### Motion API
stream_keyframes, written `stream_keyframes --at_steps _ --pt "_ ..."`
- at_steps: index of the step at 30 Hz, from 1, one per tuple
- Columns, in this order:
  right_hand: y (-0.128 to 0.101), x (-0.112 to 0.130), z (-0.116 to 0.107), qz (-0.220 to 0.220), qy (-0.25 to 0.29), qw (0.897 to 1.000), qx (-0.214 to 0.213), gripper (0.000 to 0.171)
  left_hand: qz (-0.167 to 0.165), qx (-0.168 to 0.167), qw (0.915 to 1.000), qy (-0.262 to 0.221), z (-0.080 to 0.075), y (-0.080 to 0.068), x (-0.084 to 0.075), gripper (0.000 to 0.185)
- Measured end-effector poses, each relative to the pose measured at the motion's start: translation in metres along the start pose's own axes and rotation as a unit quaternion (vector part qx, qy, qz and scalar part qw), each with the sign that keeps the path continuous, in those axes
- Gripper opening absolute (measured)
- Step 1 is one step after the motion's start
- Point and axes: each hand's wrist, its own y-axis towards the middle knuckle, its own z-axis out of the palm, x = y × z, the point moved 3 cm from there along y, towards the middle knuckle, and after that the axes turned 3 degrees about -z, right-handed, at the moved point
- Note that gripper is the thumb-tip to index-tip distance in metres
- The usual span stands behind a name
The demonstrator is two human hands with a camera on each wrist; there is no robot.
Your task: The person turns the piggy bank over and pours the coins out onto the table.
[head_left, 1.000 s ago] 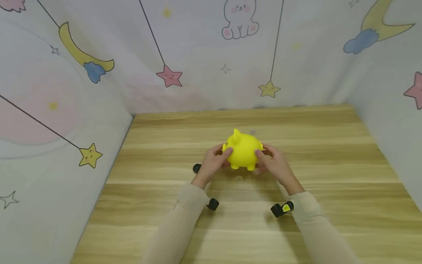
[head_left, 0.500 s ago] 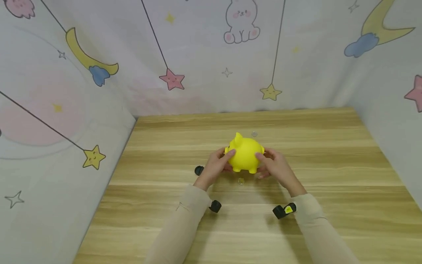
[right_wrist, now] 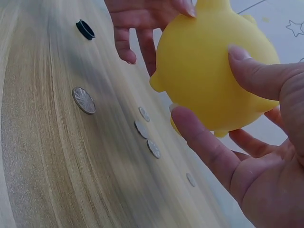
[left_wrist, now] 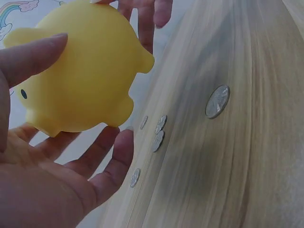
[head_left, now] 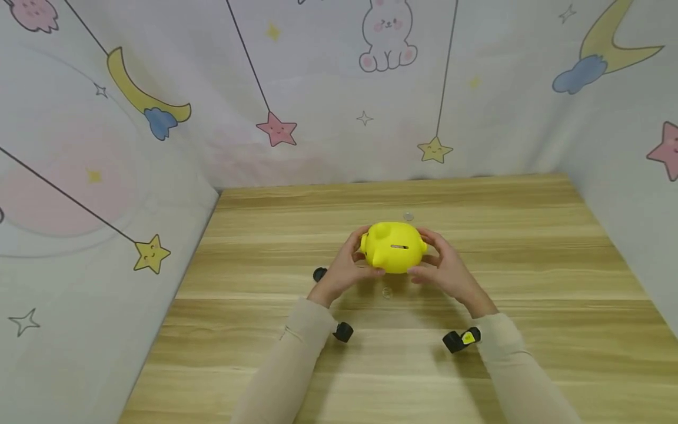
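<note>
1. A light wooden table [head_left: 529, 282] with a striped grain fills the floor of a cloth-walled booth printed with stars and moons.
2. A round yellow plastic piggy bank [head_left: 394, 247] is lifted just above the table's middle, slot side up.
3. The left hand [head_left: 344, 268] cups its snout end, thumb on top, fingers curled beneath.
4. The right hand [head_left: 447, 268] grips the other end likewise.
5. Small silver coins [right_wrist: 84, 99] lie on the wood below, near a black round cap [right_wrist: 85, 29].
</note>
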Motion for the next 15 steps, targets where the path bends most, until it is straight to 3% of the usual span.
stream_keyframes --at_steps 7,15 --pt "-0.0007 -0.001 0.0009 -0.005 -0.005 1.0 0.005 0.086 0.012 -0.004 0.9999 0.0 -0.0004 -0.0017 0.0006 0.096" --pt "-0.0043 -0.0038 -0.0065 0.035 -0.012 0.999 0.003 0.079 -0.033 -0.011 0.9993 0.015 0.0031 -0.0056 -0.0013 0.088"
